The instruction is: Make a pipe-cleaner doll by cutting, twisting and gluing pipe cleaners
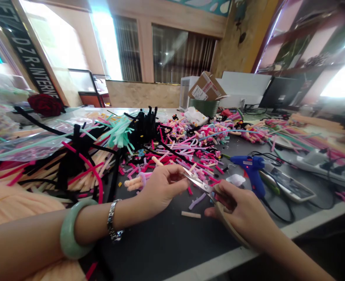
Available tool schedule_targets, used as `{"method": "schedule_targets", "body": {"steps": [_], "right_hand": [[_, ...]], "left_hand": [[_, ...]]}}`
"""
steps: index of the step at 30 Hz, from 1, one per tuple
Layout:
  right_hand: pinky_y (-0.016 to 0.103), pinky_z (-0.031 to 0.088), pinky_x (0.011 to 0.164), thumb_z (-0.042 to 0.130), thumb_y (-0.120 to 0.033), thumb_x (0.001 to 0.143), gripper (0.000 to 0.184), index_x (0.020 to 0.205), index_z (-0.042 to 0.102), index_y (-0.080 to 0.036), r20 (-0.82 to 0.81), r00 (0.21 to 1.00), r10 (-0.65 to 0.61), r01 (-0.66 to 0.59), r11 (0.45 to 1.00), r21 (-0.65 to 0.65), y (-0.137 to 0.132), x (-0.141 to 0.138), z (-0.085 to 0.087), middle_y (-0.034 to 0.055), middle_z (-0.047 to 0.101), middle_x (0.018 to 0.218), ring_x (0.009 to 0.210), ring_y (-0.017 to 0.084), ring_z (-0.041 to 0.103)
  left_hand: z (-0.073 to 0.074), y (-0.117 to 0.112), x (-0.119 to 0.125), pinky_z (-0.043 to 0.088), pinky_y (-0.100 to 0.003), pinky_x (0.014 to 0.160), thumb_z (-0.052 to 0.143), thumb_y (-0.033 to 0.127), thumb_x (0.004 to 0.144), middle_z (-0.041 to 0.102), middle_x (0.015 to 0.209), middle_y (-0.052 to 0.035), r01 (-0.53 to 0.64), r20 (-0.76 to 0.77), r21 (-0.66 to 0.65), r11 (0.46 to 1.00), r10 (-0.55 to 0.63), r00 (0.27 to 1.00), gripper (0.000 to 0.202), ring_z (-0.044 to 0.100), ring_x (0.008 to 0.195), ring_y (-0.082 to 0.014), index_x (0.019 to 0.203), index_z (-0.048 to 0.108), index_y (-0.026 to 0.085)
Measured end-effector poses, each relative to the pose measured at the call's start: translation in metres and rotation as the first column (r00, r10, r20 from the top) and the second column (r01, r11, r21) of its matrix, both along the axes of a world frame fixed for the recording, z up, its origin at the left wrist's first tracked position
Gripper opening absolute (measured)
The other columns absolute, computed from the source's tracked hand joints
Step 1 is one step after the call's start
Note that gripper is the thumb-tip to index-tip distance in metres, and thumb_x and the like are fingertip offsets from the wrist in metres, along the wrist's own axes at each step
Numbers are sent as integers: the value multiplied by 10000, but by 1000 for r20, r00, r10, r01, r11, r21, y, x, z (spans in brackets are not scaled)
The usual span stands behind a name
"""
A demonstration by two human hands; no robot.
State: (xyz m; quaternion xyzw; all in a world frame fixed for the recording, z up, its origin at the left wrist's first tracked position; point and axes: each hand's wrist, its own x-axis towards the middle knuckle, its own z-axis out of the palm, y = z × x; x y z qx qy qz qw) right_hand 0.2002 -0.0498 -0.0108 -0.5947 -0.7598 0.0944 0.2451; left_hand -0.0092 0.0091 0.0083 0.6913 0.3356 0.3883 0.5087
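My right hand is closed around the handles of a pair of scissors, with the blades pointing left and up. At the blade tips, my left hand pinches a pale peach pipe cleaner; only a short end of it shows and the rest is hidden by the fingers. Just left of that hand lies a bundle of peach pipe cleaner pieces with a lilac band around it. Below the scissors, a cut peach piece and a lilac piece lie on the dark tabletop.
Pink and red cut pieces are heaped behind my hands. Black pipe cleaners and mint ones lie to the left. At right are a blue glue gun, a phone, cables and a power strip. A cardboard box stands behind.
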Motion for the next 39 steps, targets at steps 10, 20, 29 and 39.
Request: {"method": "schedule_targets", "body": {"steps": [10,20,29,39], "right_hand": [[219,295,460,633,-421,729,292,632,446,-219,40,997,-65,61,994,93,5,2,-4,-59,473,508,471,111,443],[228,386,495,656,-469,708,330,774,435,-232,-33,993,-111,113,991,67,3,3,-1,-55,518,591,511,123,457],[275,408,589,675,-512,690,425,924,464,-227,4,1000,8,-9,1000,8,0,-2,2,-6,582,753,644,170,536],[243,379,542,666,-459,714,330,870,490,-228,10,1000,16,-16,1000,22,1,-2,3,-40,533,658,574,138,475]], "left_hand": [[0,2,0,319,-171,487,620,270,784,486,584,49,9,19,28,1000,-10,1000,175,420,520,-60,684,579,132],[0,2,1,350,-159,487,644,304,785,483,593,50,37,78,1,999,-37,996,200,433,521,-54,713,567,134],[-3,4,0,340,-163,480,610,197,754,514,616,39,23,54,16,1000,-24,998,69,449,522,-60,745,587,133],[-4,5,-1,360,-155,491,608,160,737,550,589,50,53,34,34,998,-54,998,20,478,515,-56,726,613,143]]}}
